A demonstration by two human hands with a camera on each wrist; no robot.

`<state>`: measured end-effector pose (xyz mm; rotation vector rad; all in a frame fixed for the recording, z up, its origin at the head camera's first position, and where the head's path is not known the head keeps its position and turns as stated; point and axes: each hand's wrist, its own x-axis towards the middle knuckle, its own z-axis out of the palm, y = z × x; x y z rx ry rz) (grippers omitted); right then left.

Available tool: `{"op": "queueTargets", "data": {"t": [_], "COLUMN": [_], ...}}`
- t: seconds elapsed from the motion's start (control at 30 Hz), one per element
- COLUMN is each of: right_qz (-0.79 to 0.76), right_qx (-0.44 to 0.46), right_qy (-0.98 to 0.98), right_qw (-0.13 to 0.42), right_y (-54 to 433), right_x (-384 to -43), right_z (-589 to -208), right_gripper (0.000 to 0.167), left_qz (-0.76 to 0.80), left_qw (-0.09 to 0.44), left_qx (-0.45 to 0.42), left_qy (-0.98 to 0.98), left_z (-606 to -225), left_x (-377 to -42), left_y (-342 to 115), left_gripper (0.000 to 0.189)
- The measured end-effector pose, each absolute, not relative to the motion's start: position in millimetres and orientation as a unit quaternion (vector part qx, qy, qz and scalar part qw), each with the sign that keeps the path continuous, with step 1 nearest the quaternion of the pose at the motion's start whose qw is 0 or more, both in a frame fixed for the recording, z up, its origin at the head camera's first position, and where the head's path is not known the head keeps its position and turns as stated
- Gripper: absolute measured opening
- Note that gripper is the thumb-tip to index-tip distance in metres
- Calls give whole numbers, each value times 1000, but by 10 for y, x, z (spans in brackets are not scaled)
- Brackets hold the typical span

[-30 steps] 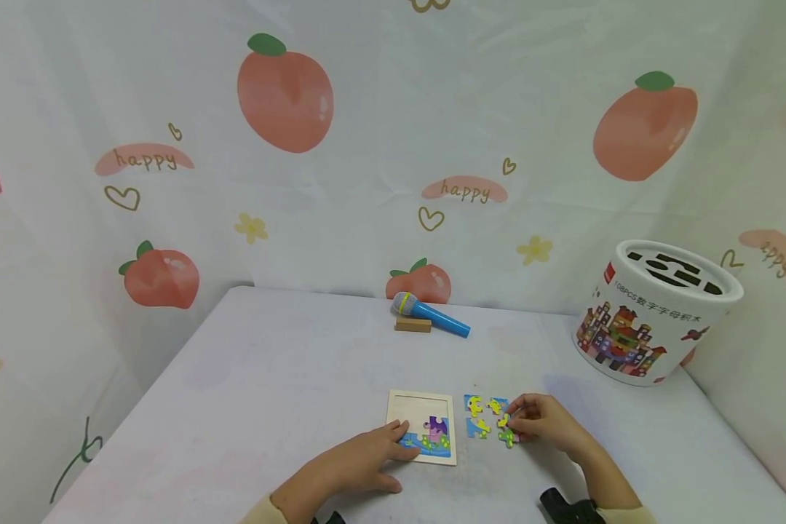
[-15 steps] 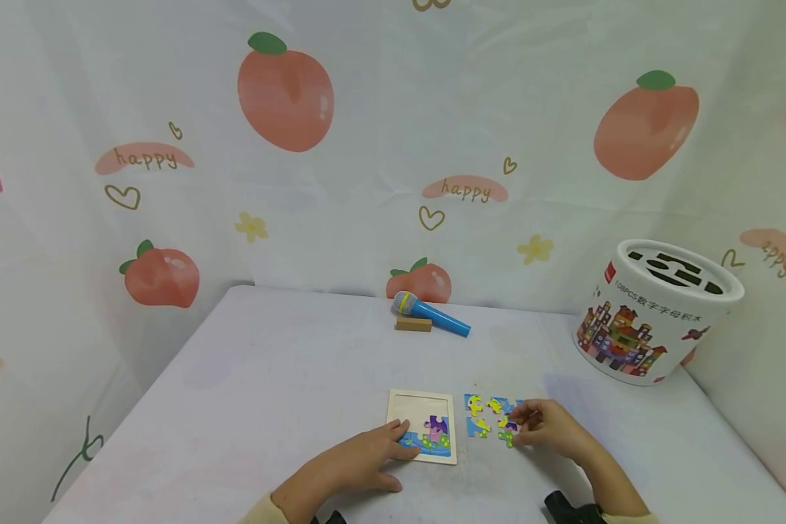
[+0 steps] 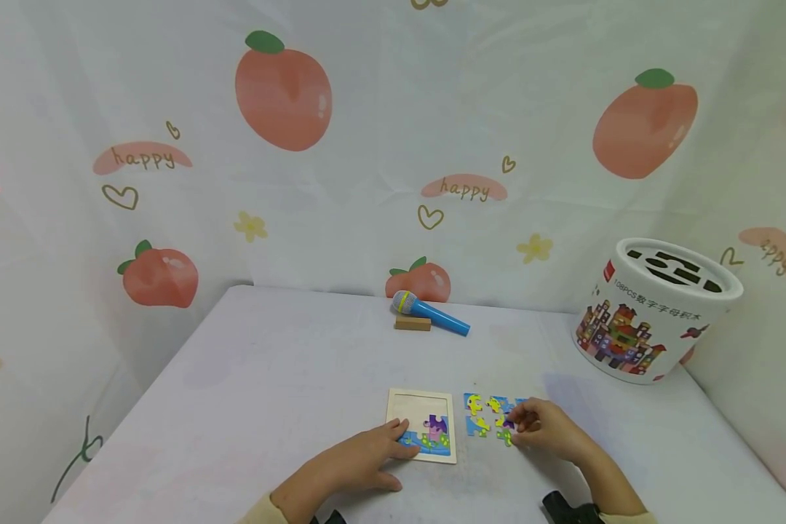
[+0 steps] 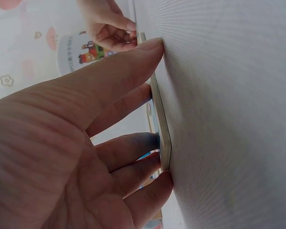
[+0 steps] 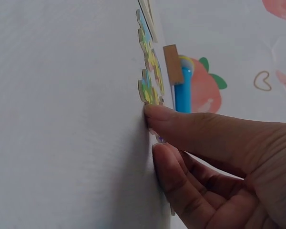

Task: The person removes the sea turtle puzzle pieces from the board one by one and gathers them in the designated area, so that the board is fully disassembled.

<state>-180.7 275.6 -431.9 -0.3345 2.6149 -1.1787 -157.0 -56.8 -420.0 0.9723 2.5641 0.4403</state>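
A wooden jigsaw tray (image 3: 409, 405) lies flat on the table, its lower part and right side filled with blue, green, pink and purple pieces. My left hand (image 3: 370, 455) rests on its left edge with fairly straight fingers; in the left wrist view the fingertips touch the tray's rim (image 4: 165, 150). Right of the tray lie several loose jigsaw pieces (image 3: 474, 405), mostly yellow and blue. My right hand (image 3: 549, 428) is at their right side, thumb and curled fingers pinching a mostly hidden purple jigsaw piece (image 3: 509, 425). A green-and-yellow piece (image 5: 147, 90) lies just beyond the thumb.
A blue toy microphone (image 3: 439, 318) leans on a small brown wooden block (image 3: 413, 324) at the table's back edge. At the back right stands a large white block bucket (image 3: 651, 327). A fruit-printed cloth (image 3: 340, 218) hangs behind the table.
My right hand has shifted slightly right and down, uncovering a blue piece behind it; a purple piece now shows at its fingertips. The left hand and tray have stayed put.
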Motion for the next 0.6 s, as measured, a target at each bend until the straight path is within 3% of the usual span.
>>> {"op": "queueTargets", "data": {"t": [0.6], "right_qz": [-421], "right_qx": [-120], "right_qy": [891], "right_qw": [123], "right_y": [2763], "right_x": [-1798], "right_z": [-4323], "right_gripper": [29], "left_qz": [156], "left_qw": [185], "left_qx": [346], "left_qy": [907], "left_z": [-4201], "left_x": [-1593], "left_y": [-561], "left_gripper": [52]}}
